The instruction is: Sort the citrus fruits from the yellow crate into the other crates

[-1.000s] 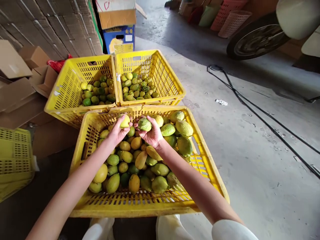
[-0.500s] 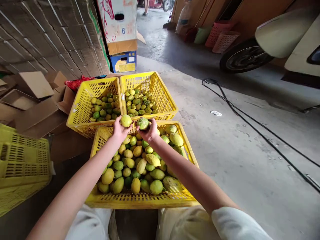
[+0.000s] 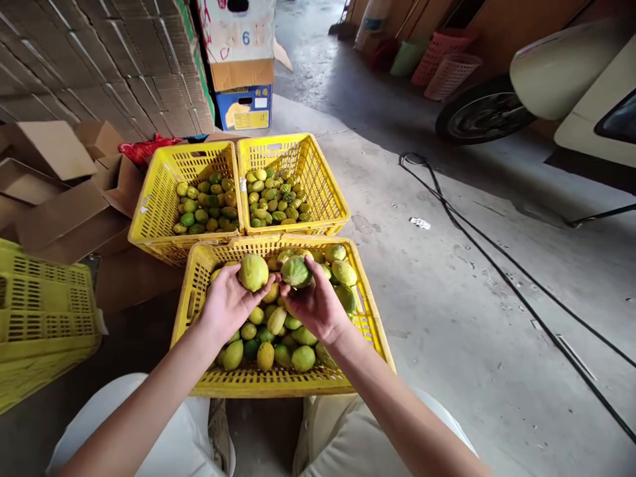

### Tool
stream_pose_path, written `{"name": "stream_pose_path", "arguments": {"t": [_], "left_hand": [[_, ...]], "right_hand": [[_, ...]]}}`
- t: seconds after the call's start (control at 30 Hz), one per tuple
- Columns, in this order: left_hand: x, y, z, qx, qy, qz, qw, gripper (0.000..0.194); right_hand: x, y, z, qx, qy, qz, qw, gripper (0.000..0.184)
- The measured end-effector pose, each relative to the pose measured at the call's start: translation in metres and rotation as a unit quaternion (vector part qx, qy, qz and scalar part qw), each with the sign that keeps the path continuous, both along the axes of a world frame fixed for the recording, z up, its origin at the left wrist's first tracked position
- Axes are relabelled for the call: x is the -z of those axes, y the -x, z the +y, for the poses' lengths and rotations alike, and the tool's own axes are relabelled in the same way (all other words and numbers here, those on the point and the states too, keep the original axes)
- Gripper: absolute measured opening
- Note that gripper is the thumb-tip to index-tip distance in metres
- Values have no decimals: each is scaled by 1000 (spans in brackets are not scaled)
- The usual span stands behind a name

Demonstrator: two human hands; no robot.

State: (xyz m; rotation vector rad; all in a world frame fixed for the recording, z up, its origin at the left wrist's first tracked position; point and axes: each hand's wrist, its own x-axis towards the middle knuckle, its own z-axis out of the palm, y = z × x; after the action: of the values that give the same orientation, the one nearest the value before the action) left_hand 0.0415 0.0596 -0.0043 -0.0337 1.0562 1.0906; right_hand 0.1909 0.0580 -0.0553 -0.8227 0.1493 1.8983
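head view: the only feed i get, looking forward and down.
left hand [image 3: 226, 305]: centre of the frame, palm turned up, fingers and thumb cradling the pale fruit [image 3: 253, 271]; i read the hold as light.
right hand [image 3: 320, 308]: just right of centre, thumb over and fingers under the green fruit [image 3: 297, 271], gripping it.
pale fruit and green fruit: side by side and apart, raised above the near crate [image 3: 278, 391], neither one set down yet.
fingertips: the two hands nearly meet below the fruit; i cannot tell whether they touch.
near crate: lower centre of the frame, with a big heap [image 3: 265, 356] of yellow and green fruit, partly hidden from me by the hands.
back left crate [image 3: 173, 249]: left of centre, beyond the near crate, its fruit lying well below the rim.
back right crate [image 3: 322, 185]: upper centre, beside the back left crate, also filled only low down.
progress: all three crates bear fruit, so i judge the handling to be partway; from this one moment i cannot tell how much was done.
left over: the two pieces in hand and, by my reckoning, most of the heap.
frame edges: side crate [image 3: 44, 311] at lower left, open boxes [image 3: 59, 212] above it, cable [image 3: 489, 265] at right, wheel [image 3: 489, 119] at upper right.
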Motion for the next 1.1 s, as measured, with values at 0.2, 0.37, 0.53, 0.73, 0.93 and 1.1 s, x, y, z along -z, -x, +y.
{"name": "stream_pose_path", "arguments": {"t": [0.2, 0.37, 0.53, 0.73, 0.93, 1.1], "left_hand": [[23, 12, -10, 90, -68, 43, 993, 38], [45, 23, -21, 130, -57, 84, 986, 36], [52, 24, -14, 128, 22, 97, 987, 28], [56, 24, -3, 153, 18, 108, 982, 16], [62, 21, -8, 202, 2, 112, 973, 26], [49, 13, -8, 150, 30, 90, 984, 27]], "right_hand": [[20, -23, 0, -54, -37, 2, 998, 36], [37, -35, -4, -72, -48, -33, 996, 23], [41, -38, -17, -62, -41, -82, 994, 22], [52, -41, -19, -96, 2, -44, 994, 25], [60, -43, -19, -68, 35, -17, 997, 27], [50, -39, -18, -43, 12, -20, 999, 36]]}}
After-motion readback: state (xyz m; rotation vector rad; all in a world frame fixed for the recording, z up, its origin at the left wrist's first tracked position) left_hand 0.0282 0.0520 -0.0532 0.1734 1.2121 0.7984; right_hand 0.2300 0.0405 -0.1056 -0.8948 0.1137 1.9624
